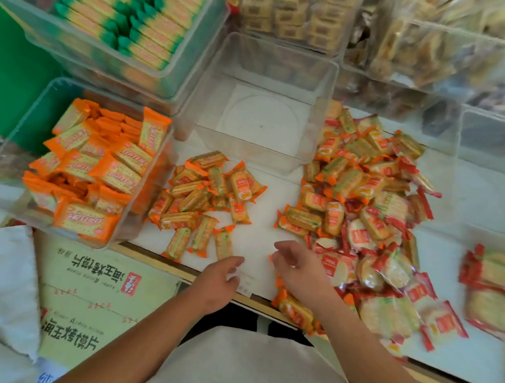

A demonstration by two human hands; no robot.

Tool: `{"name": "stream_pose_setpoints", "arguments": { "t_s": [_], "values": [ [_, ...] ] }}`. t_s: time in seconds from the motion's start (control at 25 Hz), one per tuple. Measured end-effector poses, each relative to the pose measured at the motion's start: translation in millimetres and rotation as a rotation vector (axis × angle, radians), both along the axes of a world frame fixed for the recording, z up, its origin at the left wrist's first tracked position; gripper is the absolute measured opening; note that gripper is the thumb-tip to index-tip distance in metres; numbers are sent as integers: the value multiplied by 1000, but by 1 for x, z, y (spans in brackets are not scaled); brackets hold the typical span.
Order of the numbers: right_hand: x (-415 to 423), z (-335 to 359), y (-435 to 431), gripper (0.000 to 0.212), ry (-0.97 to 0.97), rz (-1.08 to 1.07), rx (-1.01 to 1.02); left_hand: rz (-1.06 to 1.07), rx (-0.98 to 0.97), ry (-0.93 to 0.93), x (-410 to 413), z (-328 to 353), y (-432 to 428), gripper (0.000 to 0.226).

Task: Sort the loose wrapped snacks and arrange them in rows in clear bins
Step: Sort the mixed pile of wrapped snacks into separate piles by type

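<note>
"Orange wrappers all over! Where are the loose snacks?"
"On the white table (pixel 261 238). A small heap (pixel 204 198) of orange ones lies just left of the middle, at about nine o'clock. A big heap (pixel 369 213) of orange and red ones mixed is at three o'clock."
"And the bins?"
"An empty clear bin (pixel 260 122) stands at twelve o'clock, between the two heaps and a bit behind them. Far out at nine o'clock, a second bin (pixel 31 123) holds big orange packs (pixel 119 174). Some stand in a row and others lie tumbled on top. At eleven o'clock a third bin (pixel 106 60) has green and yellow packs (pixel 148 27) in neat rows."
"What are the hands doing?"
"Both are at six o'clock, near the table's front edge. The left hand (pixel 218 282) is over a bare bit of table, just below the small heap. Its fingers are soft and a little bent, and nothing is in it."
"And the other one?"
"The right hand (pixel 300 268) is at the near edge of the big heap. Its fingers are bent down, and bits of orange wrapper peek out by them. I cannot tell if it holds a snack or only touches one."
"What is at seven o'clock?"
"A cardboard box (pixel 96 286) with printed signs on it, beside the table."
</note>
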State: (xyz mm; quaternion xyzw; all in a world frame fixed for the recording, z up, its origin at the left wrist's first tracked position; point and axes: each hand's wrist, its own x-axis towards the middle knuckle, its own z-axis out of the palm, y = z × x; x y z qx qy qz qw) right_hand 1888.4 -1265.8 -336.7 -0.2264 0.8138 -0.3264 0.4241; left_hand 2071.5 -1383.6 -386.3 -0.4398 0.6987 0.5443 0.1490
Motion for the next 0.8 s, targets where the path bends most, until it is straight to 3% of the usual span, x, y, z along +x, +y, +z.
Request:
{"name": "stream_pose_setpoints", "arguments": {
  "t_s": [0.2, 0.28, 0.36, 0.48, 0.64, 0.8],
  "values": [
    [-20, 24, 90, 19, 48, -239, 9, 56, -267, -18, -14, 8, 9, 44],
    [-26, 28, 118, 16, 72, -278, 7, 30, -227, 58, -25, 21, 37, 44],
    [-29, 25, 143, 16, 91, -237, 30, -135, -154, 123, -33, 27, 75, 68],
    [-32, 16, 174, 19, 100, -134, 102, -362, -288, 99, -42, 7, 113, 108],
    [-37, 2, 187, 17, 95, 84, 169, -341, -421, 34, -57, -11, 125, 103],
    [-42, -5, 181, 32, 87, 165, 162, -308, -475, 73, -71, -13, 124, 94]
  ]
}}
